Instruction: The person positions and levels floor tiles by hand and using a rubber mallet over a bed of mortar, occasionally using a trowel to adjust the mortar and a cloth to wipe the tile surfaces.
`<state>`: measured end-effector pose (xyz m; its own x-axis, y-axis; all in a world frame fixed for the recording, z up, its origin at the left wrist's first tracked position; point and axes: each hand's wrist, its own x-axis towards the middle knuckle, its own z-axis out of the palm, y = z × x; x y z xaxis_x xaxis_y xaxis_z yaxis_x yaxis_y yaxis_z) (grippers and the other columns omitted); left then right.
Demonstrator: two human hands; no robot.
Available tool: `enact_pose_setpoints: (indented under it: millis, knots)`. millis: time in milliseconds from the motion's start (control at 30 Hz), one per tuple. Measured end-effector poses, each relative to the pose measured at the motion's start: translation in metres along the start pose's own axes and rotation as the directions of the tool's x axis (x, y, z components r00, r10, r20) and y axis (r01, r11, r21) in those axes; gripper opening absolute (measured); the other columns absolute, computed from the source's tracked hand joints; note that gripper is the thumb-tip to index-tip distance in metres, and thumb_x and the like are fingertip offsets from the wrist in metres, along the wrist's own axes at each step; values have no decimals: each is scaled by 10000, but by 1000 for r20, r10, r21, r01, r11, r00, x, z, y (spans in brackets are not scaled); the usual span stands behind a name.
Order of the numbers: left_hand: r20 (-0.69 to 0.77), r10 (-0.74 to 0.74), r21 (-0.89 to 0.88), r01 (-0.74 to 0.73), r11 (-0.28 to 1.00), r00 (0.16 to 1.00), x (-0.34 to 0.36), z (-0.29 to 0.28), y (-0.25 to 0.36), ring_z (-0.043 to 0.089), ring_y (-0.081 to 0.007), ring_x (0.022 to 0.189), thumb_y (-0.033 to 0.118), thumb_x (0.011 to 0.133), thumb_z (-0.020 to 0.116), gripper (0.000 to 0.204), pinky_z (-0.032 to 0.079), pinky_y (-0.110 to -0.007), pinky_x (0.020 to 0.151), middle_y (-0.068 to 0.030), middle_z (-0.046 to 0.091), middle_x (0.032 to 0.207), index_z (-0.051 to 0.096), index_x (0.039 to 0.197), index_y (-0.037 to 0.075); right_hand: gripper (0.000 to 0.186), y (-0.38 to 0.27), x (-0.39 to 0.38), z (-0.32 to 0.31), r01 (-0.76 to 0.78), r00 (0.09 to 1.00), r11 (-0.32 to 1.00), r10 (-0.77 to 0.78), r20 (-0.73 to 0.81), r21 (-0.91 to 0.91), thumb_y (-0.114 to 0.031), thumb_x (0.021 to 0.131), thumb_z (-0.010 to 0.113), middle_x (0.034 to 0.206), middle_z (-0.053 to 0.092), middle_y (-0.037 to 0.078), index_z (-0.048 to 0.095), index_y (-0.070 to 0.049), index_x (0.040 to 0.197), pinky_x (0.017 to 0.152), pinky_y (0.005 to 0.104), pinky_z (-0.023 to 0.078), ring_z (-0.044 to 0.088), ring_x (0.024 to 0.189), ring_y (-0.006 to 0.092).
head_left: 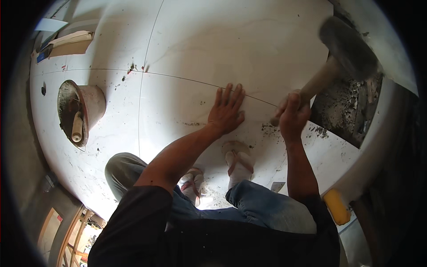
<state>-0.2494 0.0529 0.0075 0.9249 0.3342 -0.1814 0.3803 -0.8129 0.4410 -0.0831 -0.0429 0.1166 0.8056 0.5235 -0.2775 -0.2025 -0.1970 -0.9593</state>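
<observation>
Black-headed mallet (344, 53) is sitting in the grasp of the right hand (293, 113), whose fingers are wrapping firmly around the wooden handle near its butt end. Its head is pointing up and to the right, looking slightly blurred, and is appearing near a bare, mortar-strewn patch (333, 107); how high it is hanging I cannot tell. Left hand (227, 111) is gripping nothing: it is lying palm down on a white floor tile (178, 107), fingers extending forward and reaching across the thin joint (182, 78) to the next tile. Dark crumbs of mortar (269, 130) are lying just below the mallet's butt end, as seen here. Sandalled, socked feet (240, 160) are resting on the tiling below the hands, under blue jeans (271, 202). A small grey plate (278, 187) is lying beside the right knee, and a yellow object (336, 207), its kind unclear, is showing farther right. Well off to the left, a mortar-smeared bucket (95, 102) is holding a wooden-handled tool (77, 129); beyond it, an open cardboard box (71, 46) is resting.
</observation>
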Motion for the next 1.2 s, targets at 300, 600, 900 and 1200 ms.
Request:
enact_pose_setpoints:
  millis: [300,600,900,1200]
  knots:
    - [-32,-31,193,37,981,999,-21,-19,-27,109,-295,1437,415,859,515,727,55,-605,1118,-109,152,1550,246,1469,125,528,41,-20,-21,-78,990,993,88,111,-93,-488,959,468,562,413,7,446,-55,659,496,327,379,423,505,137]
    - [-19,29,78,-27,997,999,5,6,16,86,-326,1440,397,868,502,731,59,-544,1149,-126,138,1555,231,1472,87,560,42,-21,-22,-7,999,1000,6,-53,-22,-517,984,372,582,406,14,427,-50,680,538,337,373,415,566,126]
    - [114,180,147,-196,969,977,18,1,15,99,-270,1445,421,895,465,716,65,-461,1174,-83,146,1561,203,1485,111,634,23,-8,-27,-3,983,993,25,-181,120,-619,939,363,544,409,-11,440,-55,659,496,296,371,433,525,108]
    - [152,147,245,-181,952,977,24,-1,25,72,-240,1451,461,901,434,722,-23,-653,1100,-49,116,1570,176,1494,141,635,57,-19,-37,66,975,962,-119,-187,-265,-587,955,360,534,423,58,428,-34,649,504,340,388,447,518,158]
